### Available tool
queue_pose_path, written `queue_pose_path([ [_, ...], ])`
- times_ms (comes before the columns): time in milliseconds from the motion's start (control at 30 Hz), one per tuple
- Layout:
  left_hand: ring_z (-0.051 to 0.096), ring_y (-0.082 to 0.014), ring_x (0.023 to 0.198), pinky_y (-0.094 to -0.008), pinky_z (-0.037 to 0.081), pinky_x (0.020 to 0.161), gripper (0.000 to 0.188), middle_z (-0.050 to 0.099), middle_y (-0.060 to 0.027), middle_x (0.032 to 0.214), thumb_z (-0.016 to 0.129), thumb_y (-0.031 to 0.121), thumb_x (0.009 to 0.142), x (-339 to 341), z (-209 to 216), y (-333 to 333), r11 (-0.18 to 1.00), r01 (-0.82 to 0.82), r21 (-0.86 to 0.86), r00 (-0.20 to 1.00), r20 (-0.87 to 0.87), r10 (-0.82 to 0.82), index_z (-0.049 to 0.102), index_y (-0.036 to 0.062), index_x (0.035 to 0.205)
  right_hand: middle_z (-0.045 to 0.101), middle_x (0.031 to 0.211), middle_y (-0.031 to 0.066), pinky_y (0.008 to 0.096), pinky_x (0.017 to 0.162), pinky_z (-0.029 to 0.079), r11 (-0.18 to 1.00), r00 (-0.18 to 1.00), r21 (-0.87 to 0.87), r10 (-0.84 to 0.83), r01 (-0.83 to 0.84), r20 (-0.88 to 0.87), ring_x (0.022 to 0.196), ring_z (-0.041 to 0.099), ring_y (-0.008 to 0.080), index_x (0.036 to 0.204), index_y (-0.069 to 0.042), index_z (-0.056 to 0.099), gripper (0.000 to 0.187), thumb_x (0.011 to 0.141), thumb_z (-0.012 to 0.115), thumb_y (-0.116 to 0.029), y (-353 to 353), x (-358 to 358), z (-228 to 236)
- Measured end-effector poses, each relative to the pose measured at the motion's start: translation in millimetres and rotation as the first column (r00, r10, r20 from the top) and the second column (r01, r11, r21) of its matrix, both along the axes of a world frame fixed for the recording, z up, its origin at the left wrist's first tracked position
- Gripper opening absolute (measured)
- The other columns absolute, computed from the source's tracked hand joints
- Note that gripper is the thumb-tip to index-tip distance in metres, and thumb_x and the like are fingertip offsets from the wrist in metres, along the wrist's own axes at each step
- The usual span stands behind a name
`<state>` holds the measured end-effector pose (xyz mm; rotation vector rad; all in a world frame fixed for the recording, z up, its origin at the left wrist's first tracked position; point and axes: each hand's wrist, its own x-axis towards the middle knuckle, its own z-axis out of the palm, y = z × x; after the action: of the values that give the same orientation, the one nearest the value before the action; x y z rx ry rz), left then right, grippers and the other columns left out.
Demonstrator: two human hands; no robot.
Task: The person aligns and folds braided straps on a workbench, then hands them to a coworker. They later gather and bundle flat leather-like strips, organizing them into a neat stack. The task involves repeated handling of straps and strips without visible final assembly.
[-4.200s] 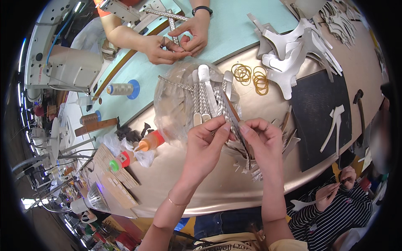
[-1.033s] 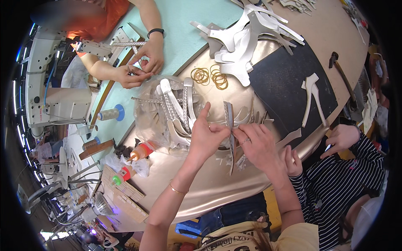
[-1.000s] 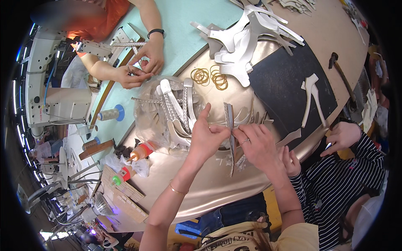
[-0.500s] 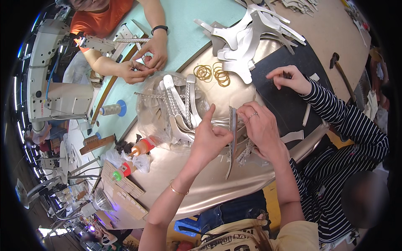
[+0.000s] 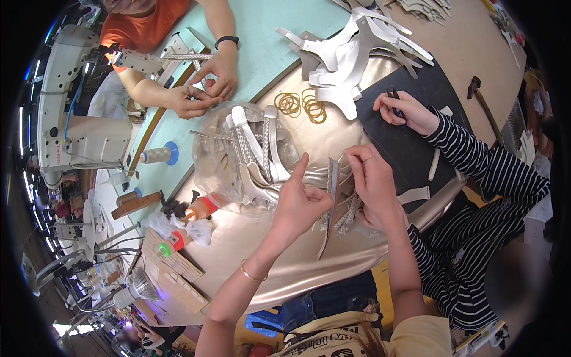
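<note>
In my left hand [image 5: 299, 202] a narrow braided strap [image 5: 331, 184] with a greyish edge is pinched upright, its lower end hanging toward me. My right hand [image 5: 375, 178], wearing a ring, is just right of the strap and apart from it. Its fingertips are pressed together; whatever they hold is too small to make out. Under that hand lie more braided straps [image 5: 350, 215], partly hidden. Left of my hands, a clear plastic bag [image 5: 209, 160] holds several silver and braided straps [image 5: 242, 140].
Rubber bands [image 5: 313, 107] and a pile of pale cut pieces [image 5: 339, 89] lie beyond my hands. Glue bottles [image 5: 202, 207] rest at left. A co-worker in orange handles straps at far left, near a sewing machine [image 5: 89, 140]. At right, a striped-sleeved co-worker holds a dark tool [image 5: 395, 104]; a hammer [image 5: 485, 107] lies behind.
My right hand has drawn slightly away from the strap, its fingertips coming together. My left hand still pinches the strap. The striped-sleeved co-worker's hand has turned, showing more of the dark tool.
</note>
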<state>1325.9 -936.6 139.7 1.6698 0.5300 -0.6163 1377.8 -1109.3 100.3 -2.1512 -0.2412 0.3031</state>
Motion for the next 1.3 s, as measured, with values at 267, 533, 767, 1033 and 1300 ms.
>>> queue_pose_path([
  [267, 0.066, -0.013, 0.067, -0.0259, 0.051, 0.065, 0.081, 0.073, -0.0129, 0.081, 0.061, 0.004, 0.081, -4.3, -0.6, 15.7, 0.996, 0.083, 0.034, 0.987, 0.135, -0.087, 0.018, -0.0085, 0.149, 0.048, 0.135, 0.0114, 0.0407, 0.093, 0.043, 0.931, 0.899, -0.115, 0.364, -0.346, 0.243, 0.119, 0.048, 0.0333, 0.105, -0.014, 0.065, 0.023, 0.083, 0.069, -0.008, -6.0, -6.8, 30.2],
  [533, 0.062, -0.005, 0.081, -0.0216, 0.05, 0.068, 0.074, 0.072, -0.0093, 0.091, 0.058, 0.0, 0.088, -9.1, 9.9, 19.4, 0.961, 0.203, 0.187, 0.96, 0.154, -0.233, 0.019, -0.0032, 0.151, 0.047, 0.135, 0.0134, 0.045, 0.099, 0.04, 0.896, 0.878, -0.077, 0.445, -0.438, 0.178, 0.121, 0.047, 0.036, 0.094, -0.007, 0.061, 0.014, 0.083, 0.068, -0.013, -0.5, 1.6, 34.6],
  [767, 0.067, -0.0125, 0.091, -0.0235, 0.052, 0.075, 0.071, 0.071, -0.0131, 0.098, 0.055, -0.004, 0.09, -17.3, 7.8, 21.2, 0.995, 0.092, -0.043, 0.993, 0.082, -0.088, 0.019, -0.0017, 0.151, 0.048, 0.132, 0.0155, 0.0458, 0.097, 0.04, 0.877, 0.864, -0.068, 0.479, -0.475, 0.152, 0.118, 0.047, 0.0359, 0.095, -0.007, 0.061, 0.012, 0.086, 0.066, -0.013, -1.6, 2.3, 35.1],
  [1033, 0.071, -0.0165, 0.084, -0.0267, 0.054, 0.074, 0.071, 0.073, -0.018, 0.096, 0.059, 0.0, 0.088, -22.0, 13.2, 19.9, 0.987, -0.121, 0.101, 0.952, 0.294, 0.087, 0.024, -0.0026, 0.149, 0.055, 0.12, 0.0121, 0.0321, 0.088, 0.047, 0.968, 0.989, 0.243, 0.099, -0.071, -0.106, 0.103, 0.058, 0.0194, 0.122, -0.004, 0.055, 0.037, 0.088, 0.068, -0.008, 3.1, -7.9, 34.2],
  [1300, 0.07, -0.017, 0.088, -0.028, 0.052, 0.084, 0.077, 0.073, -0.0141, 0.096, 0.065, -0.002, 0.085, -36.4, 19.3, -0.8, 0.941, -0.215, 0.263, 0.912, 0.4, 0.096, 0.024, -0.0001, 0.15, 0.063, 0.096, 0.0058, 0.0209, 0.076, 0.05, 0.729, 0.82, 0.589, 0.066, 0.349, -0.568, 0.084, 0.061, 0.0078, 0.122, 0.005, 0.055, 0.033, 0.093, 0.063, -0.008, 35.4, -35.8, 10.7],
])
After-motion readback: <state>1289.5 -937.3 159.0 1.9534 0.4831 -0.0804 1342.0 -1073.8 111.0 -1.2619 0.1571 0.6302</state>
